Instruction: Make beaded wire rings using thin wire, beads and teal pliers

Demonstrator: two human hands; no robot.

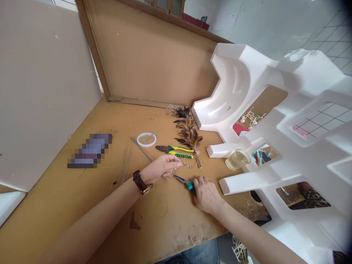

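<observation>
My left hand [165,165], with a brown watch at the wrist, is closed in a pinch on a thin wire loop [172,173]. Closed round the handles of needle-nose pliers [189,184] is my right hand [206,193]. The pliers' tips point left and meet the wire just under my left fingers; whether they grip it I cannot tell. Just beyond lie pliers with yellow-green handles [180,154] and another thin wire ring [188,165] with small pieces on it. A bunch of brown and black feathers [188,130] on a stick lies behind these.
A white tape roll [146,145] and thin metal rods [143,149] lie left of the pliers. At the right, a glass [236,160] of pale liquid stands beside a large white foam piece [264,146]. Cardboard [154,58] walls the back. A blurred-out object [92,150] lies left.
</observation>
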